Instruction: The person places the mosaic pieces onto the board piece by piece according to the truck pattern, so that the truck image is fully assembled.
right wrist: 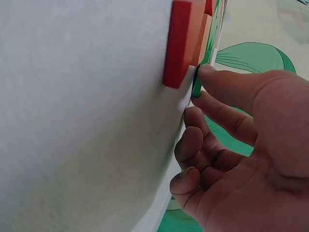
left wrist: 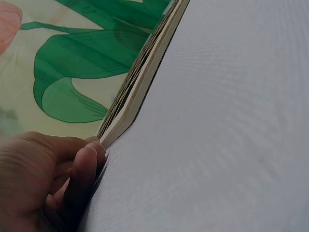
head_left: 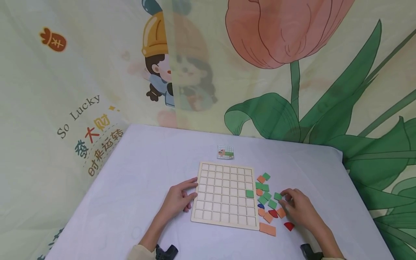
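Note:
A pale wooden grid board (head_left: pixel 224 195) lies on the table, one green square tile (head_left: pixel 249 194) set in a cell near its right side. My left hand (head_left: pixel 178 196) touches the board's left edge, thumb and index fingertips apart along it. In the left wrist view those fingertips meet the board's rim (left wrist: pixel 140 92). To the right of the board, my right hand (head_left: pixel 297 207) pinches a green square tile (head_left: pixel 277 196) between thumb and index finger. The right wrist view shows this green tile (right wrist: pixel 197 82) edge-on, with the other fingers loosely curled.
Several loose green and orange tiles (head_left: pixel 272 204) lie right of the board, with a blue piece (head_left: pixel 261 206) and red pieces (head_left: pixel 289 226) among them. An orange rectangle (head_left: pixel 268 229) sits by the near right corner. Behind the board lies a small picture card (head_left: pixel 225 152).

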